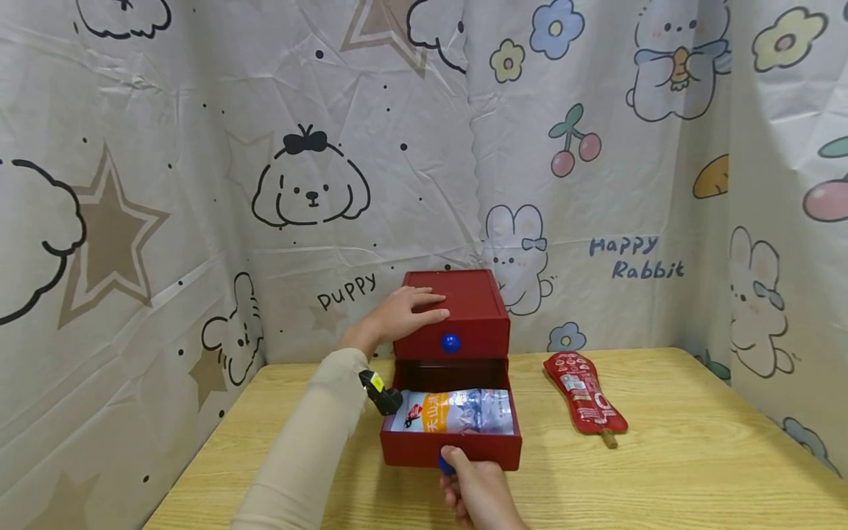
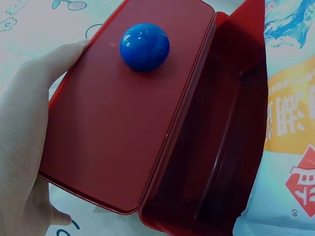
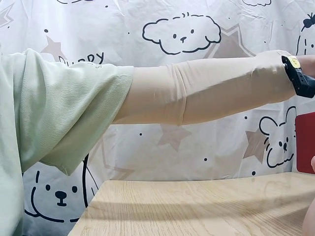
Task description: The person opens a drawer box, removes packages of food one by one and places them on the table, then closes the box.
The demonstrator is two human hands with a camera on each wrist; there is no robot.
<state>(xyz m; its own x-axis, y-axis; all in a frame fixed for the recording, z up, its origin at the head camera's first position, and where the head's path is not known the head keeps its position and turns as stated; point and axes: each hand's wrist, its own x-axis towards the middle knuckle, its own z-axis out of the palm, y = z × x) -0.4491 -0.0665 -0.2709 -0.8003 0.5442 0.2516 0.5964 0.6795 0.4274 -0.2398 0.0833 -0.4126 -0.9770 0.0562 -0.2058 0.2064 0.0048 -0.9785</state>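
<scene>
A red two-drawer box (image 1: 457, 294) stands at the back of the table, its upper drawer closed behind a blue knob (image 2: 144, 47). My left hand (image 1: 404, 315) rests on the box's top, near its left side. The lower drawer (image 1: 400, 449) is pulled out, and a white-and-orange packet (image 1: 457, 411) with printed characters lies inside it. At the drawer's front, my right hand (image 1: 480, 489) pinches the lower blue knob (image 1: 446, 464) between thumb and fingers. The left wrist view shows the drawer's dark inside beside the packet (image 2: 290, 118).
To the right of the box, a red packet (image 1: 583, 394) with a brown tip lies on the wooden table (image 1: 695, 442). A patterned curtain (image 1: 424, 147) hangs behind the table and along both sides. My left wrist wears a black camera strap (image 3: 298, 76).
</scene>
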